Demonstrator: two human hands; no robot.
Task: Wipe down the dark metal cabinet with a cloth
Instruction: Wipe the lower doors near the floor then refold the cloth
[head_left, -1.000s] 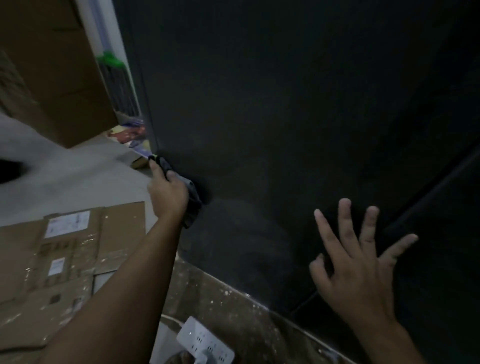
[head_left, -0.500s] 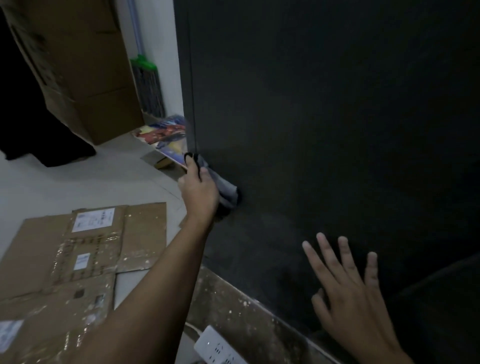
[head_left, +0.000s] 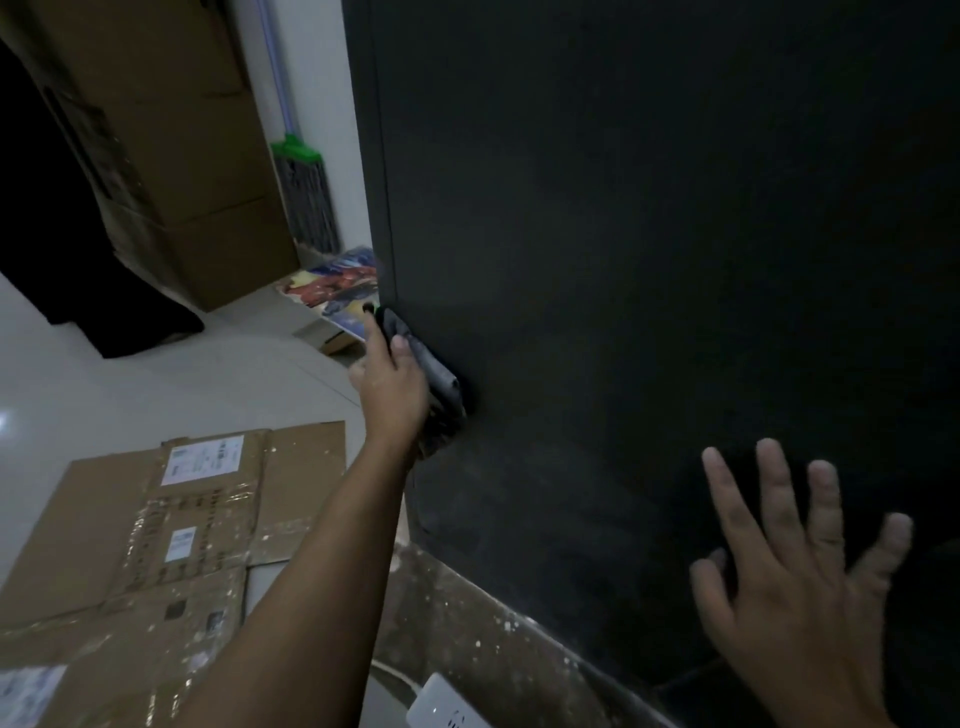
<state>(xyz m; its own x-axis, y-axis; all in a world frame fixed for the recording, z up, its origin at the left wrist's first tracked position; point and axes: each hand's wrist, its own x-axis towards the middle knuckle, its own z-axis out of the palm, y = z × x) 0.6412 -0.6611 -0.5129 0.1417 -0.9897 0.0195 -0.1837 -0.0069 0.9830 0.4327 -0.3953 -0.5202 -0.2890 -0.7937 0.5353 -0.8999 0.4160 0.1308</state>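
Note:
The dark metal cabinet fills the right and upper part of the view, its left edge running down the middle. My left hand presses a crumpled grey cloth flat against the cabinet face, close to that left edge and low down. My right hand is spread open with fingers apart, palm toward the cabinet's lower right part; I cannot tell whether it touches the metal.
Flattened cardboard with labels lies on the pale floor at left. A white power strip sits by a paint-speckled base under the cabinet. Tall cardboard boxes, a green broom and colourful printed sheets stand behind.
The view has swung left, so the cabinet edge sits further right. My left hand and cloth stay low on the cabinet beside its left edge. My right hand stays spread.

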